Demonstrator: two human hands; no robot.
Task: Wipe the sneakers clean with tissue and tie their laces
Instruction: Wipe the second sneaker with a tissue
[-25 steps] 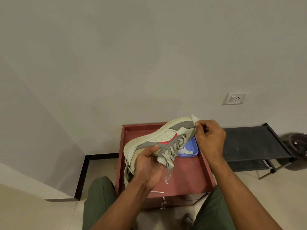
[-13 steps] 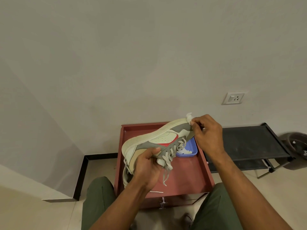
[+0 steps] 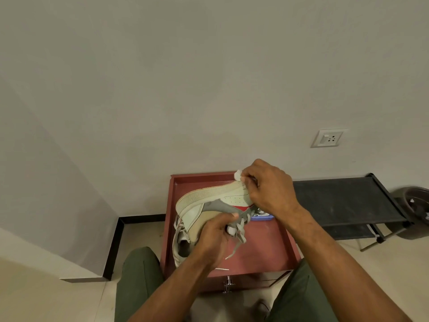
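Now the left hand (image 3: 214, 238) clamps the sneaker (image 3: 209, 203) at its collar, tipped on its side over the red tray (image 3: 267, 249), while the right hand (image 3: 269, 189) pinches a tissue (image 3: 238, 175) against the toe. Short firm strokes along the sole edge should work best. Loose laces (image 3: 239, 235) dangle beneath; a blue dish (image 3: 263, 218) sits just behind.

A red-brown drawer table (image 3: 267, 252) (blue tray (image 3: 263, 218) on it) beside a black rack (image 3: 343, 201), wall socket (image 3: 328, 138) above.
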